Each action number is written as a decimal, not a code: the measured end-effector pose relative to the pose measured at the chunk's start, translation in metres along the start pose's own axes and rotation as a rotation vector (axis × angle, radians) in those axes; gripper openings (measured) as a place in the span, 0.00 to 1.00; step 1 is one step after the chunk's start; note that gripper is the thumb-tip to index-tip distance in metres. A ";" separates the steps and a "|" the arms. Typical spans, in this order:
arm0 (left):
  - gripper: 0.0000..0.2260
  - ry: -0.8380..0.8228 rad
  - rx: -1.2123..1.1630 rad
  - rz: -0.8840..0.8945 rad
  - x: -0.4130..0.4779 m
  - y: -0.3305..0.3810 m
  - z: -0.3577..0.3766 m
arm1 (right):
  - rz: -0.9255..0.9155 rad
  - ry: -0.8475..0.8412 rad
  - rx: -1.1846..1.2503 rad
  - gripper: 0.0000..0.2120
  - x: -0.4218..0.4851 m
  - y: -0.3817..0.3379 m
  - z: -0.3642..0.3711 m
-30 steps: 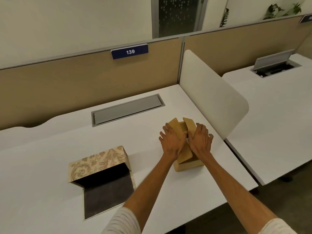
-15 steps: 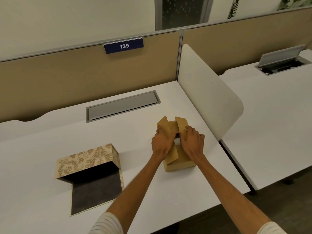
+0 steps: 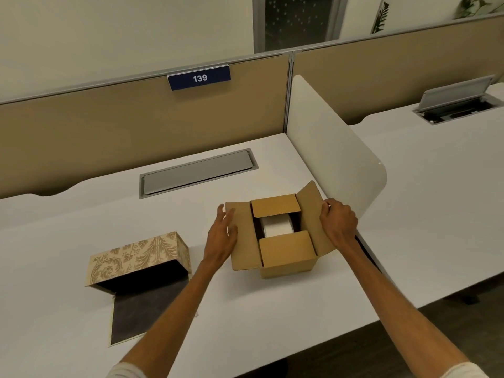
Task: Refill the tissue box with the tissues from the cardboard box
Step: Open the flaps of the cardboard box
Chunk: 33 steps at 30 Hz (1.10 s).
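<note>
A brown cardboard box [image 3: 286, 264] stands on the white desk with its two long flaps spread wide and the two short flaps lying half over the opening. White tissues [image 3: 276, 227] show in the gap between them. My left hand [image 3: 222, 236] presses flat on the left flap, fingers apart. My right hand [image 3: 338, 221] grips the edge of the right flap and holds it back. To the left lies the floral tissue box [image 3: 141, 255], tipped on its side with its dark bottom panel [image 3: 139, 313] folded out flat toward me.
A white curved divider [image 3: 335, 156] rises just right of the cardboard box, touching distance from my right hand. A grey cable hatch [image 3: 196, 173] sits flush in the desk behind. A beige partition with a 139 sign [image 3: 199, 77] closes the back. The desk's front edge runs below my forearms.
My hands have moved apart from the middle of the cardboard box, pulling its two long flaps open to the sides. The tissues inside have come into sight.
</note>
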<state>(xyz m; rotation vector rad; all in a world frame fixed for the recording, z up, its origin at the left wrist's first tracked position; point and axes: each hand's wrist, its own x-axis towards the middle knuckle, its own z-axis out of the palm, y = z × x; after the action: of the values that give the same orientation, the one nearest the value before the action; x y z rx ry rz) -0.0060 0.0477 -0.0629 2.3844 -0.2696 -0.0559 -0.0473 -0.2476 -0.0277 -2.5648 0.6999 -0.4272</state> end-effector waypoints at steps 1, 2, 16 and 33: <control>0.20 -0.022 0.017 -0.013 0.000 0.001 0.003 | 0.011 -0.003 -0.002 0.14 0.000 0.003 0.001; 0.19 -0.046 0.047 -0.026 0.000 0.003 0.006 | 0.022 -0.008 -0.003 0.14 0.000 0.005 0.002; 0.24 -0.122 0.024 -0.139 -0.005 0.028 0.056 | 0.141 -0.201 0.061 0.15 -0.035 0.005 0.043; 0.15 0.028 -0.114 -0.087 -0.004 0.040 0.048 | 0.175 -0.223 0.131 0.17 -0.032 -0.003 0.042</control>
<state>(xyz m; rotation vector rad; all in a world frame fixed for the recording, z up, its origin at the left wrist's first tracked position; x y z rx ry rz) -0.0226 -0.0121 -0.0707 2.2812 -0.1449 -0.0760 -0.0558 -0.2143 -0.0676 -2.3572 0.7781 -0.1226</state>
